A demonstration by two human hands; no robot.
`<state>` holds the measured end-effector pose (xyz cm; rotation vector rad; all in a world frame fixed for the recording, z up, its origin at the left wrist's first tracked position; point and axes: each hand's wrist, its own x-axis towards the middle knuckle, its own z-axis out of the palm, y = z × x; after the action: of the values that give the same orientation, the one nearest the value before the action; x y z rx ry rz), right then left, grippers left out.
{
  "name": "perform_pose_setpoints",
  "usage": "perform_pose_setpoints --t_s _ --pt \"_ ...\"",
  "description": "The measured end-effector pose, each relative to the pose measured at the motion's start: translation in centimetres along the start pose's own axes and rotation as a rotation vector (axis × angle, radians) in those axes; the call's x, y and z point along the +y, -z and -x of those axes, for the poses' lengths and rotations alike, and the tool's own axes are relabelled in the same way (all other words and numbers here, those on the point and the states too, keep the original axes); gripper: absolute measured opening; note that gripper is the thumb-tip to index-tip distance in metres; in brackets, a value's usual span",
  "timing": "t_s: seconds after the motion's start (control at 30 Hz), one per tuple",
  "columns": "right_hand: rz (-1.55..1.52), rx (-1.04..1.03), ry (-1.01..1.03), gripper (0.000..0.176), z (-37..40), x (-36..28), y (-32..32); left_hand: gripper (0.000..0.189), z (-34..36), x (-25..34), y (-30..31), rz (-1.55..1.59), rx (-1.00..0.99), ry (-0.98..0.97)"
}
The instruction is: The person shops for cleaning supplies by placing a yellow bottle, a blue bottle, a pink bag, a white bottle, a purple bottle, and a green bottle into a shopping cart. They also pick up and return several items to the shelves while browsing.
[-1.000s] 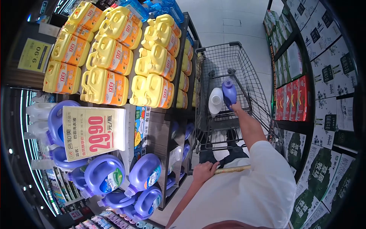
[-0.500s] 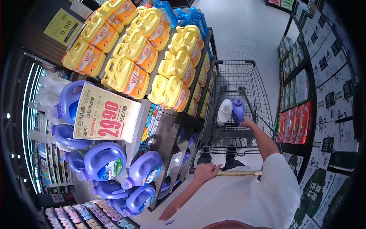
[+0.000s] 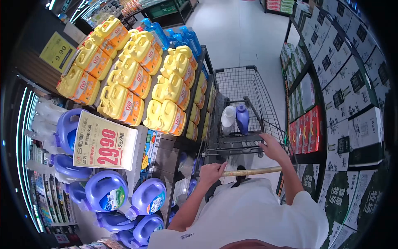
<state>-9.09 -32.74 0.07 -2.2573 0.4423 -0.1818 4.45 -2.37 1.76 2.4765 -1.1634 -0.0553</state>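
Observation:
A shopping cart [image 3: 265, 97] stands in front of me. My left hand [image 3: 212, 172] is closed around the left end of its tan handle [image 3: 253, 171]. Behind the basket's near edge, on the right, my right hand [image 3: 271, 146] is empty with its fingers apart. A white bottle [image 3: 228, 118] and a purple bottle [image 3: 242, 119] are side by side in the cart's near part, apart from my right hand.
On the left, a shelf holds yellow jugs [image 3: 124, 103], blue bottles [image 3: 188, 39] and purple detergent jugs [image 3: 107, 191] beside a price sign [image 3: 105, 143]. Stacked white cartons [image 3: 340, 97] and red boxes [image 3: 304, 130] line the right. Tiled floor [image 3: 232, 37] runs ahead.
My right hand has let go of the purple bottle and drawn back toward the handle. The bottle now rests beside the white one. My left hand stays on the handle; the view has shifted.

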Motion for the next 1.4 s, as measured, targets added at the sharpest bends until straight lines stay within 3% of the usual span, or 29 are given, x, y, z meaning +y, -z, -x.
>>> perform_pose_setpoints --t_s 0.1,0.17,0.27,0.37,0.4,0.47,0.5,0.57,0.77,0.87,1.27,1.4 --pt "0.081 0.16 0.059 0.046 1.1 0.6 -1.7 0.058 -2.3 -0.4 -0.6 0.029 0.021 -0.028" --pt "0.139 0.274 -0.006 0.042 1.5 1.5 -2.5 0.059 -4.0 -0.3 -0.8 0.018 0.033 -0.012" --pt "0.158 0.285 -0.015 0.035 1.9 2.5 -2.8 0.061 -7.2 -0.1 -1.1 0.0 0.018 0.015" --pt "0.315 0.441 0.212 0.027 0.1 2.3 -1.6 0.064 -10.0 -0.1 -1.4 -0.018 0.02 0.065" --pt "0.317 0.44 0.229 0.027 -0.7 2.0 -1.3 0.065 -10.8 -0.1 -1.5 -0.015 0.025 0.086" --pt "0.377 0.261 -0.07 0.033 -2.5 1.8 -1.1 0.066 -12.8 -0.7 -2.1 -0.023 0.015 0.105" --pt "0.38 0.259 -0.057 0.033 -3.3 2.2 -1.0 0.067 -13.7 -1.1 -2.5 -0.032 -0.008 0.115" --pt "0.426 0.478 0.099 0.037 -5.1 3.2 -1.1 0.067 -15.5 -1.6 -2.8 -0.038 -0.02 0.123" --pt "0.512 0.521 0.071 0.04 -9.9 6.5 -0.2 0.068 -21.1 -1.6 -3.4 -0.025 -0.075 0.077" --pt "0.508 0.497 0.042 0.041 -12.3 7.9 0.6 0.068 -23.2 -1.4 -3.3 0.001 -0.04 0.016" --pt "0.559 0.41 0.019 0.046 -24.1 11.0 6.3 0.075 -35.0 -2.0 -5.7 0.108 0.045 0.082" --pt "0.515 0.401 0.017 0.039 -28.1 13.1 8.2 0.071 -39.3 -1.7 -6.5 0.106 0.018 0.08"
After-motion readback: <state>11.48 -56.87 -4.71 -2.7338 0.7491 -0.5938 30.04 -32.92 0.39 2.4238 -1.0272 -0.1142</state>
